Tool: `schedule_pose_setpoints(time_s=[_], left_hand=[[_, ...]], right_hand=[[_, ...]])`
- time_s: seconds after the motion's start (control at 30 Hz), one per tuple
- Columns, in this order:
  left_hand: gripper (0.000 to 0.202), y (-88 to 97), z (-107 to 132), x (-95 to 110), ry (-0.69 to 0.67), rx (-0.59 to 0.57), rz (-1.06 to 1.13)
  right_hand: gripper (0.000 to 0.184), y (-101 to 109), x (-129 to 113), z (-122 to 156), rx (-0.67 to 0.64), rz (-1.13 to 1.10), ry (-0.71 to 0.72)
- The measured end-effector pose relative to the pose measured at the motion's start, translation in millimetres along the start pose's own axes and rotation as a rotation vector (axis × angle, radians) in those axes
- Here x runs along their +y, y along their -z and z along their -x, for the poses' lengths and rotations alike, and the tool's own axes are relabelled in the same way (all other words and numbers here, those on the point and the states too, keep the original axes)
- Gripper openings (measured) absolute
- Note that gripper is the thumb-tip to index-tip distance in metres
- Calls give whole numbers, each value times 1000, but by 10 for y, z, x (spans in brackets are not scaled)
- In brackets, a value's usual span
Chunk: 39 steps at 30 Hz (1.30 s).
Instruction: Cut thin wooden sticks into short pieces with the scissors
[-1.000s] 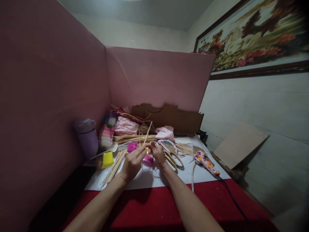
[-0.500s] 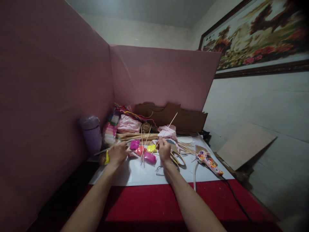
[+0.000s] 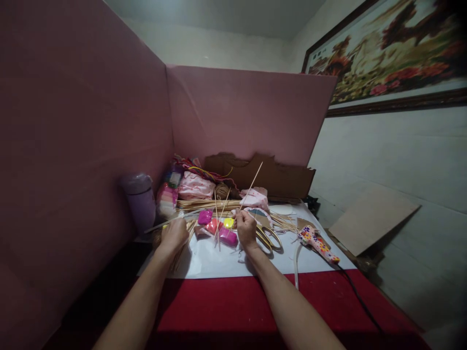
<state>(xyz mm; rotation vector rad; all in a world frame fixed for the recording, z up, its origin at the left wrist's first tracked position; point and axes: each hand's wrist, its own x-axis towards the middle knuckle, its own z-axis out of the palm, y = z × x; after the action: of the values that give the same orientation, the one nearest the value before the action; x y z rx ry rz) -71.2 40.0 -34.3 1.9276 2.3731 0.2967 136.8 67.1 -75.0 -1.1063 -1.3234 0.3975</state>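
My right hand (image 3: 245,229) is closed in a pinch on one thin bamboo stick (image 3: 254,180), which tilts up and away from me. Over at the left, my left hand (image 3: 175,236) is closed, its back towards me and its fingers mostly hidden. A bundle of short bamboo sticks (image 3: 180,256) shows on both sides of that hand. Between the hands lie packets of magenta clay (image 3: 228,237), red clay (image 3: 213,225) and yellow clay (image 3: 228,223). Two crossed sticks (image 3: 218,216) lean over them. Gold-handled scissors (image 3: 272,239) lie right of my right hand.
Long sticks (image 3: 204,206) lie behind the packets, near a twine ball (image 3: 221,191) and pink cloth (image 3: 197,186). A flowered glue gun (image 3: 318,244) with a cord sits at right. A lilac cup (image 3: 139,204) stands at left. Torn cardboard (image 3: 284,177) and pink panels (image 3: 241,116) rise behind.
My left hand has turned and shifted slightly left, and the short sticks now show below it. My right hand has tilted its stick more upright.
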Motion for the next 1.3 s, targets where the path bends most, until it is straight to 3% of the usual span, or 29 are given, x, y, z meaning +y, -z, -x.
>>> schedule_pose_setpoints(time_s=[0.33, 0.47, 0.6, 0.7, 0.77, 0.87, 0.97, 1.03, 1.17, 1.3], left_hand=[[27, 119, -30, -61, 22, 60, 80], [25, 104, -26, -85, 20, 44, 73], [18, 94, -60, -120, 28, 66, 137], [12, 102, -89, -108, 31, 232, 389], [14, 111, -79, -59, -25, 284, 742], [22, 120, -13, 64, -157, 161, 1313], [29, 109, 77, 189, -273, 66, 1558], [30, 86, 128, 252, -337, 6, 1573], [32, -3, 196, 350, -436, -149, 1466], [32, -119, 224, 433, -563, -182, 1322]], right_hand=[[40, 16, -30, 20, -42, 92, 45], [43, 38, -78, 41, -153, 183, 107], [42, 22, -146, 89, -357, 194, 101], [40, 4, -191, 111, -462, 66, 41], [39, 0, -200, 103, -472, -34, 28], [38, 2, -169, 67, -392, -97, 58], [35, -1, -122, 43, -304, -114, 79], [33, -4, -114, 45, -313, -104, 78], [28, 17, -163, 55, -475, -26, 122], [28, 83, -206, 27, -675, -90, 18]])
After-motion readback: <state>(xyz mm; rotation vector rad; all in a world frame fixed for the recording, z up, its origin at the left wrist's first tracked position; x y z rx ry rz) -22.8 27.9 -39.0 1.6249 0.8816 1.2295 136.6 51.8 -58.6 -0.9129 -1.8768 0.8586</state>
